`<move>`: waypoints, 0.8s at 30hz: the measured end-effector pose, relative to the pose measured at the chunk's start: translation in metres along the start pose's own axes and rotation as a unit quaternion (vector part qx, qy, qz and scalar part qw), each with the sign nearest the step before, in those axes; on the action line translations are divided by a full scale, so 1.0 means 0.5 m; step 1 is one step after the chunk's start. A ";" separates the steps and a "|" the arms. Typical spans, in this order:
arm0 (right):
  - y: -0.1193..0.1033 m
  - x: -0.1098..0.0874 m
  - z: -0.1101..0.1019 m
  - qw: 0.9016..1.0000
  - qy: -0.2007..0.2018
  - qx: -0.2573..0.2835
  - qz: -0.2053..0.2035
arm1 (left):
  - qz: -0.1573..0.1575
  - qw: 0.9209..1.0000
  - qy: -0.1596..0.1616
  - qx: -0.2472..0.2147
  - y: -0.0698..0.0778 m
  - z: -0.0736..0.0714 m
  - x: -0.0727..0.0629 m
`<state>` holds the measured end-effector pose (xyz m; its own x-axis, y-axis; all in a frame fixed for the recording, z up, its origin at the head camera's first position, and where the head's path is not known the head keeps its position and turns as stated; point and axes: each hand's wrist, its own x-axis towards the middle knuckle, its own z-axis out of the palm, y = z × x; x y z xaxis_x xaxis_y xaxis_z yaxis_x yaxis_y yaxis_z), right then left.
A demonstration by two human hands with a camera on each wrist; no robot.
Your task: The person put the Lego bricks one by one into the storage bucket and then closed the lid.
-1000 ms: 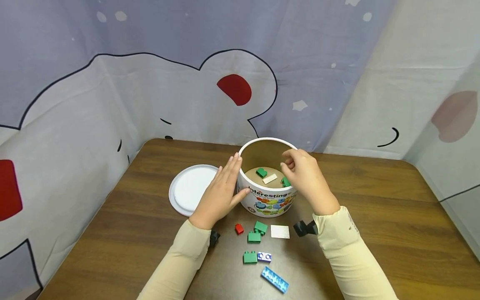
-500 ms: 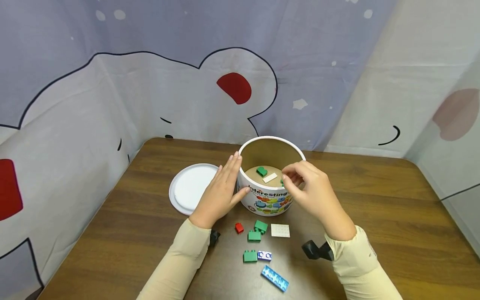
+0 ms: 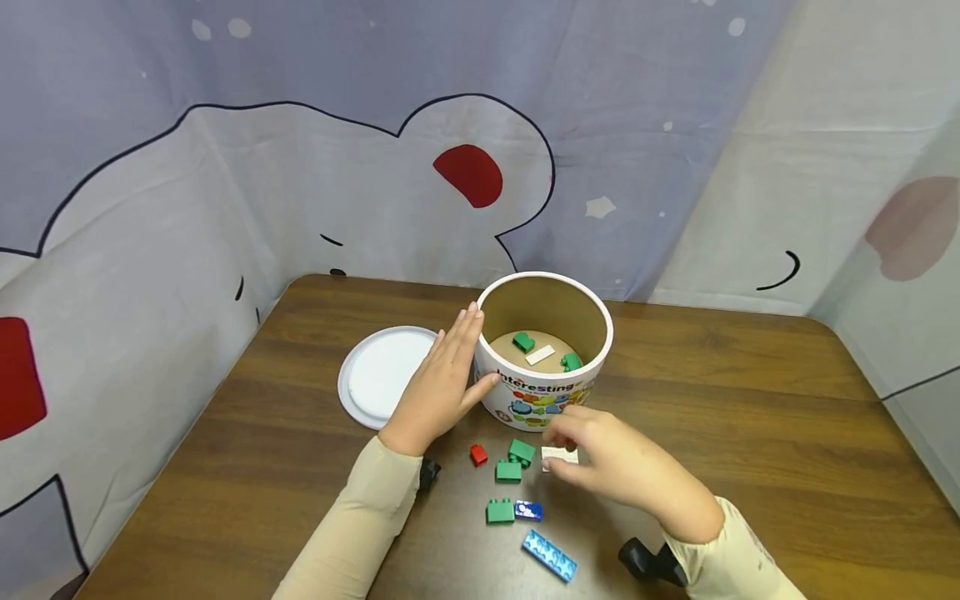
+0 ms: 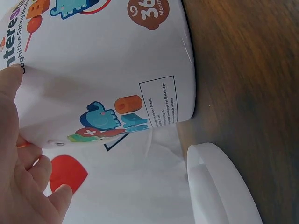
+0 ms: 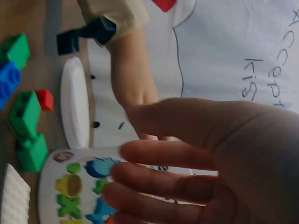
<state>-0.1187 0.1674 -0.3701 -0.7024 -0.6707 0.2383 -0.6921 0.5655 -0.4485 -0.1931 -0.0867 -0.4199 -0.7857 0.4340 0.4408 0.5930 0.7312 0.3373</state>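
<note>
My left hand (image 3: 438, 383) rests with straight fingers against the left side of a white printed bucket (image 3: 491, 379); the left wrist view shows its thumb (image 4: 10, 81) on the bucket's wall. My right hand (image 3: 622, 467) hovers in front of the bucket, over a flat white studded brick (image 3: 556, 455) that it partly hides. In the right wrist view that white brick (image 5: 15, 198) lies apart from the loosely extended fingers (image 5: 163, 154), which hold nothing. Inside the bucket lie a green brick (image 3: 523, 342), a narrow white brick (image 3: 540, 355) and another green brick (image 3: 572, 362).
A white lid (image 3: 386, 375) lies left of the bucket. Nearer on the wooden table (image 3: 750, 417) are a red brick (image 3: 478, 455), green bricks (image 3: 508, 472), a dark blue patterned brick (image 3: 528, 511) and a long light-blue brick (image 3: 550, 556). A printed cloth (image 3: 337, 192) hangs behind.
My right hand has come away from the bucket's opening, moving down and toward me to above the flat white brick. The left hand has stayed against the bucket.
</note>
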 end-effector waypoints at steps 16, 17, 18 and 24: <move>-0.027 -0.043 0.074 0.985 -0.166 0.000 0.038 | -0.004 1.000 -0.003 0.000 0.002 -0.002 -0.001; -0.029 -0.045 0.078 0.984 -0.172 -0.005 0.040 | -0.004 1.000 -0.004 -0.001 0.002 -0.002 -0.001; -0.031 -0.048 0.082 0.983 -0.179 -0.009 0.042 | -0.004 1.000 -0.004 0.000 0.002 -0.002 -0.001; -0.040 -0.058 0.100 0.979 -0.193 -0.028 0.061 | 0.001 1.000 0.001 0.001 0.001 -0.002 -0.001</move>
<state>-0.0761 0.1513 -0.4111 -0.6726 -0.7222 -0.1615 -0.6230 0.6704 -0.4030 -0.1920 -0.0870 -0.4189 -0.7838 0.4355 0.4427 0.5949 0.7310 0.3342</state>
